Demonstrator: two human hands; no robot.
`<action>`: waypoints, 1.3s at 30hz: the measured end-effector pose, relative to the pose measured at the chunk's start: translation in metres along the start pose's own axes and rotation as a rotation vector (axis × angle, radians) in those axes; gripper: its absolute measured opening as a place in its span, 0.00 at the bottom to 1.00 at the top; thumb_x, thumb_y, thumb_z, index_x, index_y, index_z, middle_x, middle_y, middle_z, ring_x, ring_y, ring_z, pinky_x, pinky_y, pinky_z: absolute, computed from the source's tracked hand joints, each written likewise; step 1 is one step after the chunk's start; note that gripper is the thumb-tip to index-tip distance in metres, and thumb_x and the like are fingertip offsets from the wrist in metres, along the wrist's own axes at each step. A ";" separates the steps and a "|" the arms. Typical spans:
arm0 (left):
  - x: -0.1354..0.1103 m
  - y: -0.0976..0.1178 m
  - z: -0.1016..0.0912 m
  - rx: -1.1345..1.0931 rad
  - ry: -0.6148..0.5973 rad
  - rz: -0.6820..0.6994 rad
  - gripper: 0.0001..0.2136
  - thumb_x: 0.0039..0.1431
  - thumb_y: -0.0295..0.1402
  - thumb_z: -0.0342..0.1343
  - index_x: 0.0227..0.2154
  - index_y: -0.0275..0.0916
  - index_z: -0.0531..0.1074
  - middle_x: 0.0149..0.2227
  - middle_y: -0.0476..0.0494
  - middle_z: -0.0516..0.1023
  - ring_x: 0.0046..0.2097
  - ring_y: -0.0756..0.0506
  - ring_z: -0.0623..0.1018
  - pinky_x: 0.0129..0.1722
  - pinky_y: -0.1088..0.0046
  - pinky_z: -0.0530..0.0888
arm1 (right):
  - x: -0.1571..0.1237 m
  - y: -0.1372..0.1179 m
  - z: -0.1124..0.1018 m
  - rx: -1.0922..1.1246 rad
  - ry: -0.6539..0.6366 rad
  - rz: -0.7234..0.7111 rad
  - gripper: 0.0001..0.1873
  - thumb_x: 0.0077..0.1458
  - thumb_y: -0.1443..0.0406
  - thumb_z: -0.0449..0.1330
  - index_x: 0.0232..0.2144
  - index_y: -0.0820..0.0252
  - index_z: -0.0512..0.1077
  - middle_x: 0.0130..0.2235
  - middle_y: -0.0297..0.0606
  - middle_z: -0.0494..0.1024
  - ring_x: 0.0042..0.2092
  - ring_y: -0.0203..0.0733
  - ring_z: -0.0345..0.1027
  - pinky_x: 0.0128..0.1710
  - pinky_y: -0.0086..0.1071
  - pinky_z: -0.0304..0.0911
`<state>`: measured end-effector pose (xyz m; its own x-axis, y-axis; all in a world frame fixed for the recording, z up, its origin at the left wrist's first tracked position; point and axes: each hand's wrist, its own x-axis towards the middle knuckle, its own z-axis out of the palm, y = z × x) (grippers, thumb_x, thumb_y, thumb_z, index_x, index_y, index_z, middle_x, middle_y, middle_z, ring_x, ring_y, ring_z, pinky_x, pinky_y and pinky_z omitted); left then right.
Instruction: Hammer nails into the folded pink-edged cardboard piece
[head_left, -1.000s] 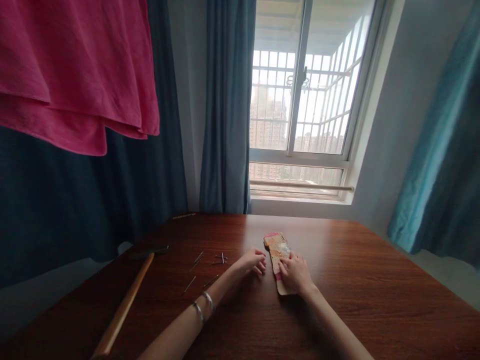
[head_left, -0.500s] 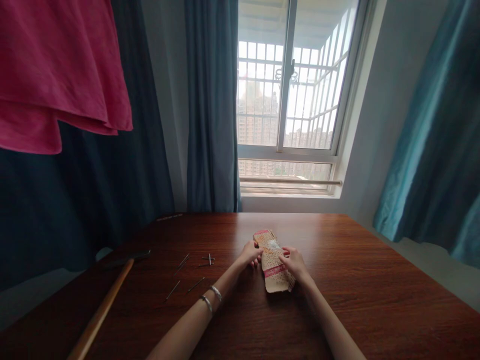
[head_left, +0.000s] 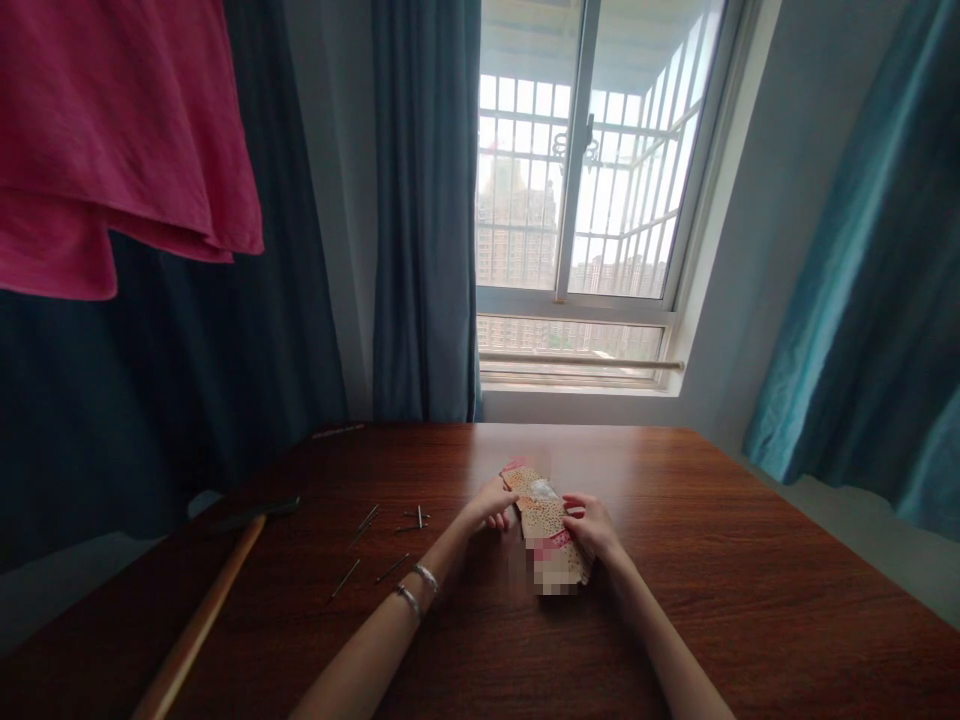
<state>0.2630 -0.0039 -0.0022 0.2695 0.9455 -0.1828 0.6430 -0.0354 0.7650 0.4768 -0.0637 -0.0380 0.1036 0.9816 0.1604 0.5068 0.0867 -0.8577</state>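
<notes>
A torn strip of tan cardboard with red bands, a whitish patch and many small dark holes is between my hands above the table. My left hand grips its left edge near the far end, thumb on top and fingers curled underneath. On the opposite edge, my right hand pinches the cardboard with thumb and fingertips. The near end of the strip is blurred into blocks, so its outline is unclear there. Two silver bracelets circle my left wrist.
Several loose nails lie on the brown wooden table left of my left forearm. Farther left rests a hammer with a wooden handle. A barred window and blue curtains stand behind; a pink cloth hangs upper left.
The cardboard has turned slightly, its far end shifting left and its near end coming a little closer. My left hand has moved slightly left with it. Hammer and nails lie as before.
</notes>
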 end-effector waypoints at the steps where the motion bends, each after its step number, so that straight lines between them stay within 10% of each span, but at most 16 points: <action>1: 0.001 -0.001 -0.007 0.042 0.064 0.006 0.17 0.51 0.42 0.55 0.38 0.33 0.68 0.29 0.36 0.77 0.35 0.40 0.78 0.30 0.72 0.71 | -0.001 0.000 0.000 0.004 -0.011 -0.012 0.24 0.41 0.72 0.57 0.45 0.66 0.73 0.40 0.44 0.80 0.37 0.43 0.75 0.37 0.33 0.71; 5: 0.011 -0.009 -0.025 0.211 0.344 0.140 0.25 0.43 0.41 0.61 0.43 0.32 0.66 0.47 0.30 0.71 0.52 0.35 0.70 0.45 0.69 0.67 | 0.000 -0.004 -0.001 -0.005 -0.057 -0.066 0.23 0.43 0.72 0.56 0.45 0.65 0.73 0.41 0.42 0.80 0.38 0.42 0.74 0.40 0.34 0.70; 17: 0.024 -0.029 -0.041 0.173 0.086 0.044 0.28 0.25 0.39 0.69 0.33 0.33 0.70 0.35 0.40 0.75 0.40 0.38 0.75 0.34 0.72 0.71 | -0.002 -0.008 -0.025 -0.185 -0.103 -0.060 0.23 0.47 0.61 0.60 0.46 0.62 0.73 0.45 0.44 0.77 0.43 0.45 0.71 0.44 0.36 0.65; 22: 0.019 -0.030 -0.062 0.064 -0.075 -0.056 0.17 0.32 0.38 0.67 0.23 0.32 0.71 0.18 0.48 0.71 0.26 0.44 0.75 0.25 0.72 0.70 | -0.008 -0.001 -0.051 -0.268 -0.173 -0.037 0.38 0.37 0.50 0.65 0.51 0.63 0.70 0.46 0.48 0.75 0.48 0.51 0.68 0.49 0.39 0.61; 30: 0.014 -0.035 -0.072 -0.016 -0.090 -0.133 0.12 0.41 0.36 0.62 0.20 0.31 0.70 0.17 0.44 0.71 0.24 0.46 0.75 0.24 0.72 0.72 | -0.027 -0.009 -0.044 -0.556 -0.403 0.015 0.66 0.19 0.51 0.71 0.62 0.48 0.49 0.65 0.47 0.46 0.65 0.58 0.35 0.59 0.49 0.44; 39: 0.008 -0.025 -0.082 -0.217 -0.216 -0.003 0.12 0.44 0.34 0.60 0.31 0.32 0.73 0.24 0.44 0.75 0.26 0.47 0.75 0.26 0.73 0.73 | -0.030 -0.022 -0.049 -0.456 -0.408 -0.066 0.56 0.28 0.55 0.69 0.61 0.56 0.54 0.58 0.45 0.59 0.60 0.52 0.48 0.58 0.40 0.48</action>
<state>0.1904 0.0308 0.0282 0.4291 0.8540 -0.2942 0.4821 0.0589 0.8741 0.5046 -0.1037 -0.0004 -0.2309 0.9704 -0.0708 0.8253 0.1568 -0.5426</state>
